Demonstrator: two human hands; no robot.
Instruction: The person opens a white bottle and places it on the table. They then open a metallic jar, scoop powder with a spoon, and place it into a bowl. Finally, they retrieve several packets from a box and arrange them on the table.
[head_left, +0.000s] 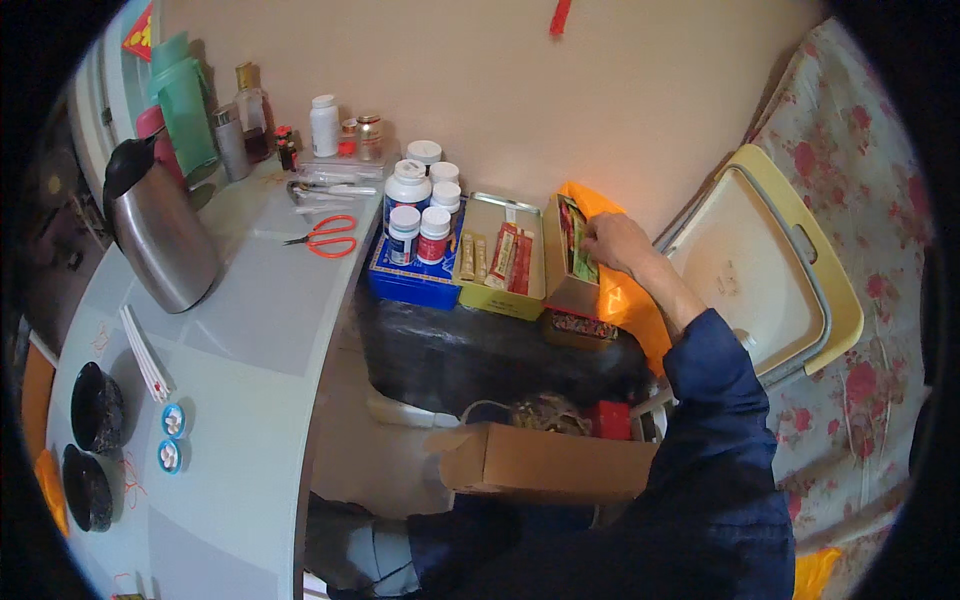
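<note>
My right hand (621, 241) reaches over a narrow upright box (553, 251) filled with green packets (579, 247). The fingertips are down at the packets' top edges, and whether they pinch one is hidden. An orange plastic bag (634, 300) lies behind and beside this box, under my wrist. To the left sits a shallow open tin (499, 302) holding red and tan sachets (506, 259). Beyond the tin, several white-capped bottles (405, 225) stand on a blue box (412, 289). My left hand is out of view.
A glass-topped table (247, 397) on the left bears a steel jug (161, 232), red-handled scissors (330, 238), two dark bowls (97, 409) and two blue caps with white pills (172, 421). A cardboard box (559, 461) sits in front of me. A folding table or stool (720, 277) leans at the right.
</note>
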